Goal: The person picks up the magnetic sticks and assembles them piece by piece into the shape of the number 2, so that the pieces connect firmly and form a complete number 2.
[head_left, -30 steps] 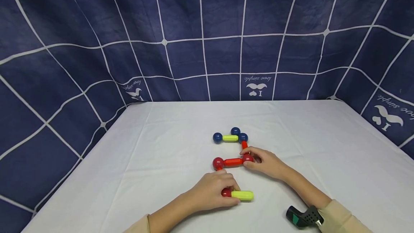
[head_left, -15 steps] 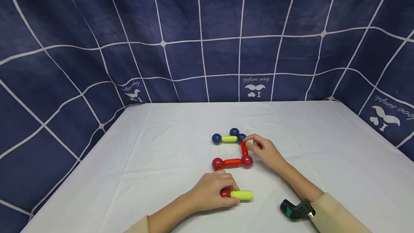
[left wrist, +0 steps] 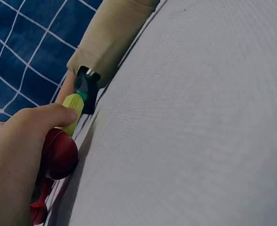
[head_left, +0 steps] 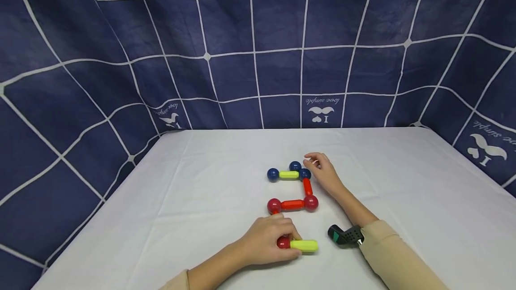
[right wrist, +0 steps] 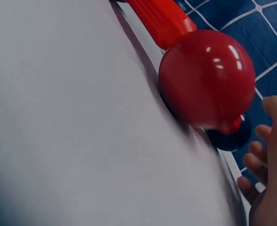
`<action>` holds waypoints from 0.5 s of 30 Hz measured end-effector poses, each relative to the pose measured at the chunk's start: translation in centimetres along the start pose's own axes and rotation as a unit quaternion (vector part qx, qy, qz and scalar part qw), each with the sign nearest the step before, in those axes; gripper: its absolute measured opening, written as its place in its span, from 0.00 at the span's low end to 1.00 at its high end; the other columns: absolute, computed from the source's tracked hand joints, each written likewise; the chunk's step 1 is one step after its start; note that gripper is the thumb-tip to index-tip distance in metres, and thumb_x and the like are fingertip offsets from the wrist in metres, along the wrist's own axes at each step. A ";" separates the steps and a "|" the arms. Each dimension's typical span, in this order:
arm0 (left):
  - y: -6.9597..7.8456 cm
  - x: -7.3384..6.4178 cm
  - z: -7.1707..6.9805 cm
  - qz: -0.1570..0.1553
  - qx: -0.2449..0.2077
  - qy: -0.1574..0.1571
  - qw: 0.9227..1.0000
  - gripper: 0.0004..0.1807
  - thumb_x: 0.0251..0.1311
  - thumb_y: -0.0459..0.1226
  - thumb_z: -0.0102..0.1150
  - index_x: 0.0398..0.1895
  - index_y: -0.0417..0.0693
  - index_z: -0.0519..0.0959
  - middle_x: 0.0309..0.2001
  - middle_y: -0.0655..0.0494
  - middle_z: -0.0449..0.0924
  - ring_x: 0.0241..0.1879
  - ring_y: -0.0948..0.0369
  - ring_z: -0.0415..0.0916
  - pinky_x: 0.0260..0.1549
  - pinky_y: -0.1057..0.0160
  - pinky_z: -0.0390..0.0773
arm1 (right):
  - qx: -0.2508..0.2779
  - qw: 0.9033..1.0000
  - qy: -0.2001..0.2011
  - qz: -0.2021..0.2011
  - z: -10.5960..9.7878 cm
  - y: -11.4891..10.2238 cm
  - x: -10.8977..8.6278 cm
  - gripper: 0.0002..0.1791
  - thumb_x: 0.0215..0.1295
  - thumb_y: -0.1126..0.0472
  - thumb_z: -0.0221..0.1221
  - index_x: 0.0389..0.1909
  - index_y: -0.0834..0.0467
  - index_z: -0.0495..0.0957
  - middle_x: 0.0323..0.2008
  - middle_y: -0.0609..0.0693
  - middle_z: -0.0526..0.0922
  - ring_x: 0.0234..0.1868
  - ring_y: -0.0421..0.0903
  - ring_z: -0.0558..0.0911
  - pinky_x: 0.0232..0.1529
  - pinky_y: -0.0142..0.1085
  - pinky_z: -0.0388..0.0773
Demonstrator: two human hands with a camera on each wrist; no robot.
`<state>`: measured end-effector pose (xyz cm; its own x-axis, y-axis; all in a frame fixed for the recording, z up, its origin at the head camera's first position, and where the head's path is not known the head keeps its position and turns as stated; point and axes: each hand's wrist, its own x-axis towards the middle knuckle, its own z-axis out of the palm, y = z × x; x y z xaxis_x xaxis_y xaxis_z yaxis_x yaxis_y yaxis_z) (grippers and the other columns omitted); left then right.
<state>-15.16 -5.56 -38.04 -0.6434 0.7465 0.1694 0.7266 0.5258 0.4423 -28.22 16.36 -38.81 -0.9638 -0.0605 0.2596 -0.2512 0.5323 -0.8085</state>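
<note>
A chain of balls and rods from a building toy lies on the white table. It has blue balls at the far end, a yellow-green rod, red rods and red balls. At its near end, my left hand pinches the near yellow-green rod where it meets a red ball; the thumb lies along the rod in the left wrist view. Just right of the far blue balls is my right hand, its fingers loosely bent and holding nothing.
The white cloth-covered table reaches back to a dark blue curtain with white grid lines. A black wrist camera sits by the right sleeve.
My right hand has left the right-hand red ball, moved away along the red rod and is now beside the far blue balls. The left hand keeps its hold.
</note>
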 end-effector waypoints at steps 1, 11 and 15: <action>0.0 0.0 0.0 0.003 0.002 0.002 1.000 0.10 0.60 0.48 0.64 0.39 0.56 0.84 0.33 0.67 0.80 0.36 0.76 0.69 0.32 0.80 0.65 | -0.005 1.000 -0.014 0.011 0.2 0.0 0.2 0.23 0.74 0.55 0.53 0.61 0.66 0.72 0.51 0.63 0.74 0.48 0.53 0.74 0.49 0.35 0.73; 0.0 0.0 0.2 0.014 0.010 0.010 1.000 0.09 0.61 0.49 0.64 0.38 0.57 0.84 0.33 0.68 0.80 0.36 0.76 0.69 0.31 0.80 0.64 | -0.137 0.986 -0.079 0.046 1.7 -0.8 1.1 0.29 0.70 0.48 0.53 0.63 0.63 0.73 0.60 0.64 0.76 0.62 0.61 0.72 0.64 0.57 0.65; 0.0 0.0 0.2 0.010 0.004 0.007 1.000 0.09 0.61 0.49 0.64 0.38 0.57 0.84 0.33 0.68 0.80 0.35 0.76 0.68 0.31 0.80 0.65 | -0.124 0.989 -0.062 0.051 1.9 -0.7 0.9 0.28 0.71 0.48 0.53 0.63 0.63 0.74 0.60 0.64 0.77 0.62 0.61 0.73 0.65 0.57 0.66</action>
<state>-15.12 -5.52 -38.21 -0.6326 0.7506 0.1909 0.7408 0.5145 0.4319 -29.06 14.28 -39.03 -0.9905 -0.0908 0.1032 -0.1367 0.7310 -0.6686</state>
